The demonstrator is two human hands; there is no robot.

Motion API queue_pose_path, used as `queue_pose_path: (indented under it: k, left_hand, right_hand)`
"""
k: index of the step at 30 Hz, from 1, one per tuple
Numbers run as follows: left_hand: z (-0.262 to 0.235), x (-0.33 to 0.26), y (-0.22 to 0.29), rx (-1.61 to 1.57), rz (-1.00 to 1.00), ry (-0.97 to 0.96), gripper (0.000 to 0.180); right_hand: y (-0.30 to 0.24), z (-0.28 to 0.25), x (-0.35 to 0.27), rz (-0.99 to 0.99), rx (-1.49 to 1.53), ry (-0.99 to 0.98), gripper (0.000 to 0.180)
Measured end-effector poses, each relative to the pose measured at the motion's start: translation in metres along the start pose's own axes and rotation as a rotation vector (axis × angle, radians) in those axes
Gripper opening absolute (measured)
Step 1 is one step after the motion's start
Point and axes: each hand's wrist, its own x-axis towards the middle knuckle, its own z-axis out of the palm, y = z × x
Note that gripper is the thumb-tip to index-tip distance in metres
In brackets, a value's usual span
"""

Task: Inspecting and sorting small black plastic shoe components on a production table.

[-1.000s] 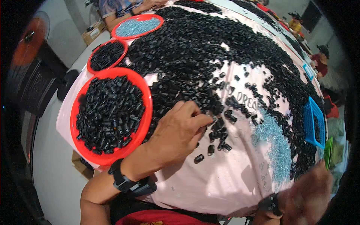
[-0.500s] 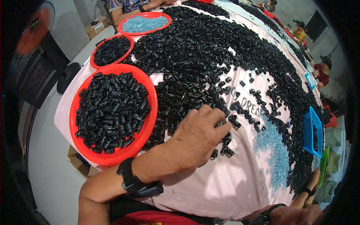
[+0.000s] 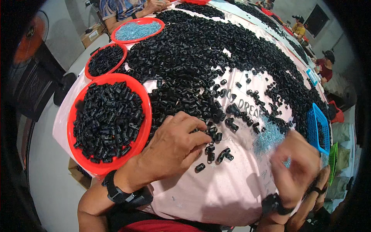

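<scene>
My left hand (image 3: 176, 141) rests on the near edge of a wide heap of small black plastic cylinder-shaped fittings (image 3: 181, 96). Its fingers curl down among the fittings, and the fingertips are partly hidden, so I cannot make out what they hold. A few loose black fittings (image 3: 223, 154) lie on the pink cloth (image 3: 216, 197) just beyond those fingers. My right hand (image 3: 295, 166), smeared by motion, is over the cloth at the right, beside a patch of small clear bluish pieces (image 3: 270, 137). Whether it holds anything does not show.
To the left stand a large red basin (image 3: 148, 127) of black fittings, a smaller red basin (image 3: 124, 58) of thin black parts and a red tray (image 3: 162, 25) of bluish pieces. A blue basket (image 3: 319, 129) is at the right. Another person's arm (image 3: 315, 195) is close beside my right.
My right hand has risen into view from the lower right edge. My left hand has drawn back slightly toward me, and several fittings now lie apart on the cloth. The whole view has shifted a little.
</scene>
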Motion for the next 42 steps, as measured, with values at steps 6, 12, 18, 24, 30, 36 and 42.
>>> queue_pose_path:
  k: [6,12,18,24,30,36,42]
  left_hand:
    - [0.01,-0.003,0.004,0.023,0.072,-0.122,0.039]
    - [0.01,0.001,0.006,-0.063,0.044,-0.133,0.039]
    - [0.007,-0.001,0.002,-0.057,-0.127,0.092,0.028]
    - [0.003,-0.005,0.01,-0.052,-0.06,-0.019,0.016]
    - [0.001,-0.006,0.011,-0.033,-0.176,0.029,0.02]
    - [0.016,0.009,0.01,0.095,-0.007,-0.007,0.024]
    - [0.024,0.019,0.015,-0.074,-0.057,0.073,0.02]
  right_hand:
    - [0.077,0.014,-0.006,0.434,-0.263,-0.473,0.016]
    - [0.085,0.003,0.001,0.543,-0.246,-0.399,0.01]
    - [0.101,0.008,-0.007,0.379,-0.316,-0.351,0.01]
    - [0.099,0.025,-0.007,0.351,-0.178,-0.38,0.01]
    - [0.097,0.026,-0.006,0.365,-0.165,-0.377,0.013]
    - [0.087,0.024,-0.001,0.435,-0.064,-0.423,0.009]
    - [0.086,0.03,-0.004,0.427,0.181,-0.427,0.01]
